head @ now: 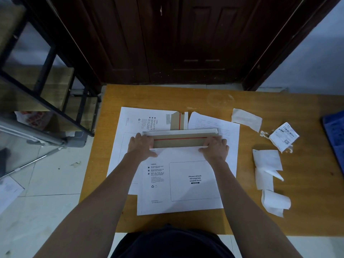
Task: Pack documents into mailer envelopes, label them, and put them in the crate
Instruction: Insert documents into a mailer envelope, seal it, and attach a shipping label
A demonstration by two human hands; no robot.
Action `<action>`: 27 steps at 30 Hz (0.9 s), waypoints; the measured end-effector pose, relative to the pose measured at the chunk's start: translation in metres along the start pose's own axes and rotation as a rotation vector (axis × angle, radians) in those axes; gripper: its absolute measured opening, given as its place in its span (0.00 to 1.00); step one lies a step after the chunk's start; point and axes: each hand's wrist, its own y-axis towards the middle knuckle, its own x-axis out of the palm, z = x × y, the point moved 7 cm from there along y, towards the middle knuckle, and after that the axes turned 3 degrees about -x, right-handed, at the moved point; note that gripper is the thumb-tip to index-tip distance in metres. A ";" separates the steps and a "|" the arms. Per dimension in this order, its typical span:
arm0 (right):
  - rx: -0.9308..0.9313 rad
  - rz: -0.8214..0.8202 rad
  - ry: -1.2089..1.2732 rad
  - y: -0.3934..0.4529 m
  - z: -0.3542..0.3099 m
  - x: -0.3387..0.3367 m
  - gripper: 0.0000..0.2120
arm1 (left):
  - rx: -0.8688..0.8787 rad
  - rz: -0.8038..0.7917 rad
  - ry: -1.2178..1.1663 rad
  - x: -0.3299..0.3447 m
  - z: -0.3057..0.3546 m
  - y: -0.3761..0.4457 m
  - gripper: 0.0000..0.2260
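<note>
A white mailer envelope (178, 183) lies in front of me on the wooden table (242, 216), its printed waybill box facing up. Its brown flap (179, 141) with a red strip stands raised at the far edge. My left hand (141, 146) holds the flap's left end and my right hand (216, 147) holds its right end, thumbs on the fold. A second mailer (134, 123) lies underneath, further back left, its own flap open. A printed document sheet (219, 127) lies behind on the right. A shipping label (283, 135) rests at the right.
Several torn white backing papers (268, 164) lie along the right of the table. A blue crate (335, 135) shows at the far right edge. A black metal rack (46, 86) stands at the left, and a dark wooden door (176, 40) behind the table.
</note>
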 end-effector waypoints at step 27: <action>-0.579 -0.146 0.318 -0.066 -0.122 0.044 0.19 | -0.033 0.260 -0.364 0.058 -0.008 -0.084 0.30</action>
